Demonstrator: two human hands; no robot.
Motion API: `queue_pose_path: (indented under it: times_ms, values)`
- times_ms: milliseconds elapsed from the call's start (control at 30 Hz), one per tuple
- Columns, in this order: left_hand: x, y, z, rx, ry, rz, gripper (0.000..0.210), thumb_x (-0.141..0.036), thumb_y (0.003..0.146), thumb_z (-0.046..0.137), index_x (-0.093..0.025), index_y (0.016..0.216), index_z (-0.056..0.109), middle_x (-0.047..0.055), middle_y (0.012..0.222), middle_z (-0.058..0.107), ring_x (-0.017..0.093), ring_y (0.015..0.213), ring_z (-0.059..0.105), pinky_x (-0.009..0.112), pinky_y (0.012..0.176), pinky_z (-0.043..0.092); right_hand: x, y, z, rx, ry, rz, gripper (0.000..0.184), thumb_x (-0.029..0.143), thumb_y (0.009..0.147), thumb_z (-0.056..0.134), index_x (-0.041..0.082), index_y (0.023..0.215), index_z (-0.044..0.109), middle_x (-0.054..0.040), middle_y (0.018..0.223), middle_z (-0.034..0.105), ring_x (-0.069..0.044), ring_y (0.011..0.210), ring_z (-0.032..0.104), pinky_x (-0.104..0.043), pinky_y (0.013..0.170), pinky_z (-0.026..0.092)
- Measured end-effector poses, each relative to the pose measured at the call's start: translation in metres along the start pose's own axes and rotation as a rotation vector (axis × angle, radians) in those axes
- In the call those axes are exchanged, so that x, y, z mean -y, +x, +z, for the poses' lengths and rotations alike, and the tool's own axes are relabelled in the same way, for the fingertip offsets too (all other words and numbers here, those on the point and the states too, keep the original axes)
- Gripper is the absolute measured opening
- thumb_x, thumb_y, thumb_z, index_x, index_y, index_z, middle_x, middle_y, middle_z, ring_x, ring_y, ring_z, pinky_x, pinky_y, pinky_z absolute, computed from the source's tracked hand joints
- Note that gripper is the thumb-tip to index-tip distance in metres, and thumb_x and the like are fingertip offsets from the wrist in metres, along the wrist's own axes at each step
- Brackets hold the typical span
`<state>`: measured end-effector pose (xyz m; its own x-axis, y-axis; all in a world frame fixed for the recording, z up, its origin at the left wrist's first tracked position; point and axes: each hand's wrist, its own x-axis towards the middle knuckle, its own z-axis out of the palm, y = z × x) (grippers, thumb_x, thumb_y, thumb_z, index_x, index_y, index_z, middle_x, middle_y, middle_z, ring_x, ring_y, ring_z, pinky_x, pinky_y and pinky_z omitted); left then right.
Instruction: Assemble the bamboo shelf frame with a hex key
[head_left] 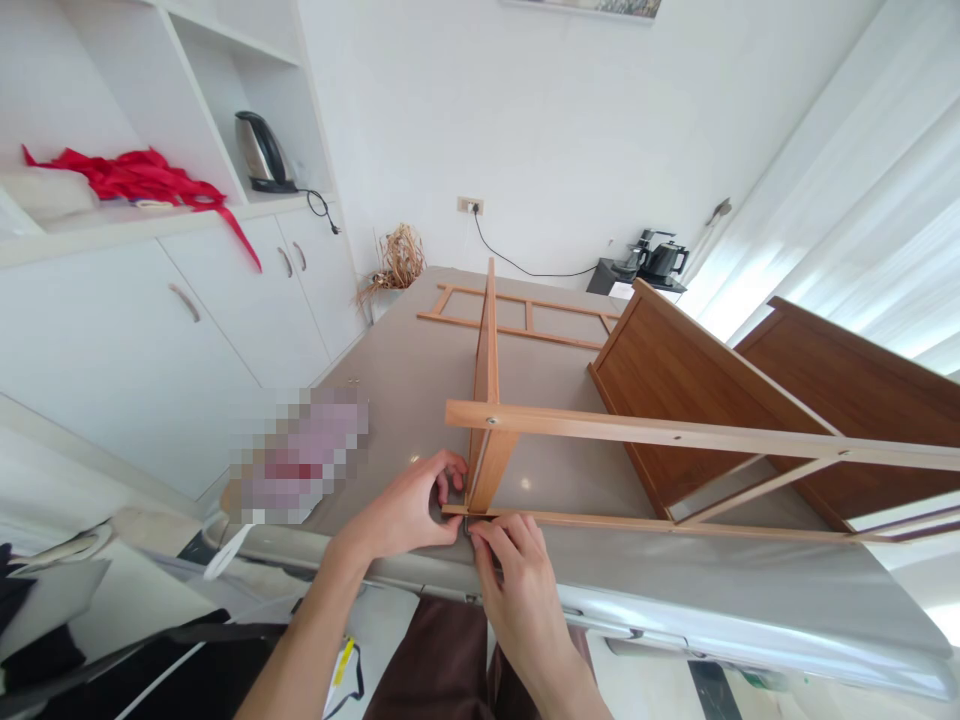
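Note:
A wooden shelf unit (pixel 570 421) lies on its side on the grey table, with slim rails and wide brown boards. My left hand (pixel 409 505) is curled round the near lower corner, fingers by the end board (pixel 491 465) and thumb at the tip of the lower rail (pixel 570 519). Just right of it, my right hand (pixel 517 570) is closed in a pinch at the same joint, below the rail. Between its fingertips a small dark metal piece partly shows; its kind is too small to tell. Screw heads dot the upper rail.
A ladder-like wooden frame (pixel 529 317) lies farther back on the grey table (pixel 397 370). At the table's left edge is a blurred pinkish package (pixel 307 450). Beyond stand dried plants (pixel 397 260) and a black kettle set (pixel 652 258). White cabinets (pixel 97 330) line the left.

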<state>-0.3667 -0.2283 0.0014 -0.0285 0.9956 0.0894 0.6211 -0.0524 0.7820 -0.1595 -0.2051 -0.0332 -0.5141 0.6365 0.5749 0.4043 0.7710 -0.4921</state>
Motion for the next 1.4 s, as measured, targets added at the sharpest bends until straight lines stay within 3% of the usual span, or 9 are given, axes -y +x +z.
queue_pose_path:
  times_ms: [367, 733, 933, 1400]
  values:
    - [0.007, -0.009, 0.008, -0.046, -0.015, 0.037, 0.043, -0.017, 0.077, 0.071, -0.023, 0.116, 0.056, 0.0, 0.098, 0.068, 0.018, 0.088, 0.063, 0.033, 0.087, 0.052, -0.003, -0.006, 0.002, -0.015, 0.02, -0.006, 0.022, 0.01, 0.103, 0.055, 0.023, 0.105, 0.072, -0.0031, 0.088, 0.063, -0.02, 0.086, 0.06, -0.032, 0.078, 0.05]
    - [0.004, -0.011, 0.009, -0.091, 0.046, 0.046, 0.014, -0.017, 0.078, 0.072, -0.023, 0.086, 0.062, -0.002, 0.087, 0.07, 0.017, 0.085, 0.062, 0.029, 0.083, 0.048, -0.002, -0.008, 0.007, -0.001, 0.001, 0.004, 0.024, 0.008, 0.102, 0.052, 0.021, 0.108, 0.072, -0.0056, 0.093, 0.061, -0.022, 0.087, 0.058, -0.035, 0.08, 0.049]
    - [0.004, -0.011, 0.008, -0.101, 0.057, 0.069, 0.014, -0.016, 0.078, 0.073, -0.022, 0.085, 0.063, -0.002, 0.085, 0.07, 0.017, 0.085, 0.062, 0.028, 0.08, 0.048, 0.004, -0.005, 0.003, -0.001, 0.004, 0.004, 0.023, 0.007, 0.102, 0.051, 0.02, 0.101, 0.07, -0.0052, 0.09, 0.058, -0.022, 0.085, 0.056, -0.035, 0.077, 0.049]
    - [0.006, -0.011, 0.006, -0.093, 0.044, 0.065, 0.014, -0.017, 0.08, 0.073, -0.024, 0.087, 0.063, -0.003, 0.087, 0.067, 0.017, 0.088, 0.063, 0.027, 0.081, 0.048, 0.004, -0.005, 0.004, 0.035, -0.039, -0.001, 0.024, 0.005, 0.1, 0.05, 0.02, 0.105, 0.068, -0.0054, 0.092, 0.055, -0.022, 0.086, 0.054, -0.035, 0.076, 0.048]
